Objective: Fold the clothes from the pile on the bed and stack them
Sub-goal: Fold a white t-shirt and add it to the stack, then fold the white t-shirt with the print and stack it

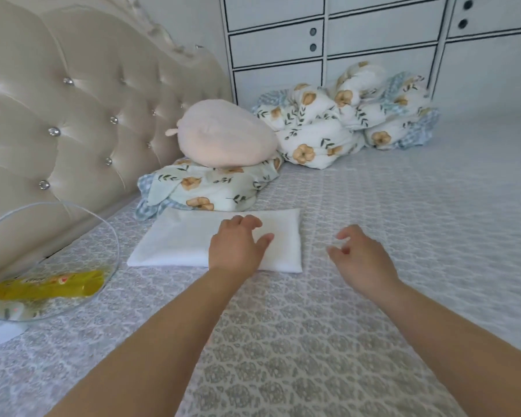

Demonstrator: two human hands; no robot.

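While the left hand rests with relaxed, spread fingers on the folded white cloth, a flat soft rectangle on the patterned bedspread, the right hand hovers just beside it, fingers loosely curled, holding nothing. Print on the yellow packet in the glass bowl is unreadable.

folded cloth white | bedspread grey lattice | pillow floral

Part of the folded white cloth is being covered by the left hand. The glass bowl is being cut off by the left edge. The yellow packet print is being blurred beyond reading.
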